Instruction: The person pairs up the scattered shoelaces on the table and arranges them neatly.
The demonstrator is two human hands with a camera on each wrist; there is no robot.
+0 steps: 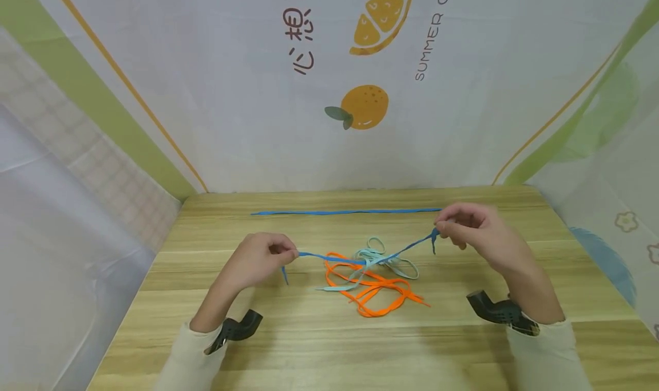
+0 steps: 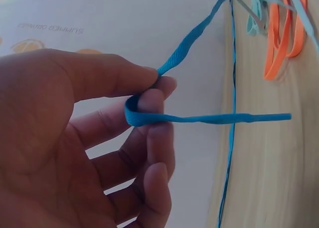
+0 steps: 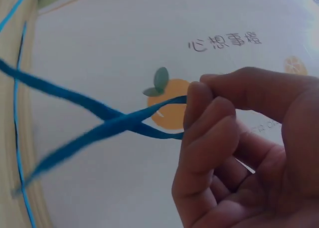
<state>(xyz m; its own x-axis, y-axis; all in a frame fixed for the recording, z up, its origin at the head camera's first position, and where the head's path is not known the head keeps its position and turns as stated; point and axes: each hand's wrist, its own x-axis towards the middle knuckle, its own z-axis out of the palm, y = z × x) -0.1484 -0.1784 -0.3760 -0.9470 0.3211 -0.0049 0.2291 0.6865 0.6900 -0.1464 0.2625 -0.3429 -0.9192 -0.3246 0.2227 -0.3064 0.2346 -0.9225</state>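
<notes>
A blue shoelace (image 1: 329,258) stretches between the two hands, sagging in the middle where it overlaps the pale mint shoelace (image 1: 378,258). My left hand (image 1: 262,259) pinches it near one end between thumb and fingers. In the left wrist view the lace's tail (image 2: 214,119) loops round a fingertip and sticks out sideways. My right hand (image 1: 476,231) pinches the other end. Seen from the right wrist, two strands (image 3: 117,120) of blue lace cross just outside the fingertips. An orange shoelace (image 1: 381,305) lies in loose loops on the table, partly under the mint one.
A second blue lace (image 1: 350,212) lies straight along the back of the wooden table (image 1: 309,351). Behind it hangs a white cloth (image 1: 247,122) printed with oranges. Black curved mounts (image 1: 242,326) sit on both wrists at the pale sleeves.
</notes>
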